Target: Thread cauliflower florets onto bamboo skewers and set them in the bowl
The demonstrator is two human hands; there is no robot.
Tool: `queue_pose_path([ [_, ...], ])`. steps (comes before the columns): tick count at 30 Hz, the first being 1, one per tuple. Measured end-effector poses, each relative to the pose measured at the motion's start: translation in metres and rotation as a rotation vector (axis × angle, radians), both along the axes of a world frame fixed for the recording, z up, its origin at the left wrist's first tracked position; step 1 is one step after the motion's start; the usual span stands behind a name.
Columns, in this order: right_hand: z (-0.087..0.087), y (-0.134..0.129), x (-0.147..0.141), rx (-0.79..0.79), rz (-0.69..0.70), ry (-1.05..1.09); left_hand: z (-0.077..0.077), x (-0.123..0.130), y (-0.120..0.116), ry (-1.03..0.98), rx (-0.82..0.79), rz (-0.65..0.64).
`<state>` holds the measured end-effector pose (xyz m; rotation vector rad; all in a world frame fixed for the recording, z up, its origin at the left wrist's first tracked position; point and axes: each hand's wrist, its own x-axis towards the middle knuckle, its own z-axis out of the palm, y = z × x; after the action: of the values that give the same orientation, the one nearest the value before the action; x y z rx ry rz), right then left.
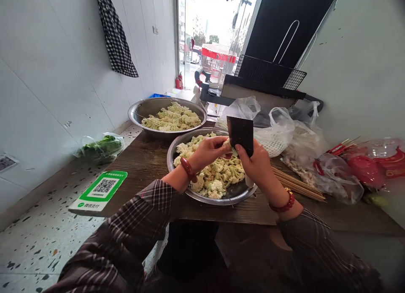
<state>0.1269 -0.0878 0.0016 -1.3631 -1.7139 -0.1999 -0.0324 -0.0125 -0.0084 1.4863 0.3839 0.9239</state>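
Note:
My right hand (255,163) grips a cleaver (241,131) with a broad dark blade held upright, the thumb lying along its lower edge. My left hand (209,151) is closed on a small cauliflower piece (228,143), which touches or nearly touches the blade; the fingers partly cover it. Both hands are above a metal basin (171,160) filled with cut cauliflower florets (215,187). Behind it on the left stands a second, wider metal basin (134,114), with more florets (172,119) inside and thin sticks across its rim.
Bamboo skewers (297,185) lie right of the near basin. Plastic bags (280,130) and red packages (370,168) crowd the table's right side. A green payment sign (103,186) lies at the left edge. Bagged greens (103,147) rest on the floor by the wall.

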Motion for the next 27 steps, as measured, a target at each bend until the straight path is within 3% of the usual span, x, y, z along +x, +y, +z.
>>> queue_pose_path([
  [11,0.003,-0.001,-0.006,-0.026,0.029,-0.052,-0.003,-0.001,0.004,-0.029,-0.011,-0.018],
  [22,0.004,0.005,0.006,0.01,-0.057,-0.112,-0.008,0.0,0.004,-0.039,-0.129,-0.062],
  [27,0.01,0.008,0.031,0.084,-0.185,-0.099,-0.013,-0.003,0.009,-0.014,-0.218,-0.072],
])
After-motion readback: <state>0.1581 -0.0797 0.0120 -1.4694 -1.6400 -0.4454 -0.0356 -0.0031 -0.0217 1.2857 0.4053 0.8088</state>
